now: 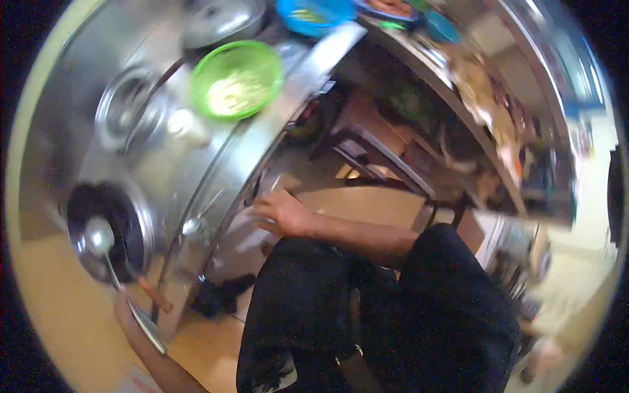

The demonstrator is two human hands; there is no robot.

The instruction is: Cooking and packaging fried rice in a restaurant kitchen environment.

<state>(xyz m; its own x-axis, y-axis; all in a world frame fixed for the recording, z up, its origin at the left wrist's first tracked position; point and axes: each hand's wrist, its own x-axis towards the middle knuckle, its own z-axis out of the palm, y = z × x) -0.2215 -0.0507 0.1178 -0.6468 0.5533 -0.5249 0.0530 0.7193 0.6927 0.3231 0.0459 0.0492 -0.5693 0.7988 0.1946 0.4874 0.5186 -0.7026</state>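
Note:
My left hand [124, 307], at the lower left, is closed around the long metal handle of a ladle [100, 238]. The ladle's round bowl is over a dark wok [132, 216] on a metal cooktop. A brownish handle [156, 295] sticks out beside the wok; what it belongs to is unclear. My right hand [282, 211] is beside the front edge of the metal counter [255, 142], its fingers apart and blurred. I see no object in it. A small metal utensil [191, 226] lies on the counter between my hands.
A green plastic basin [199, 81] holds pale food pieces. Near it are a round metal burner or dish [105, 118], a large metal pan [221, 24] and a blue basin [339, 19]. Dark shelving or a rack [388, 152] is low beyond the counter edge. Cluttered counters curve along the right.

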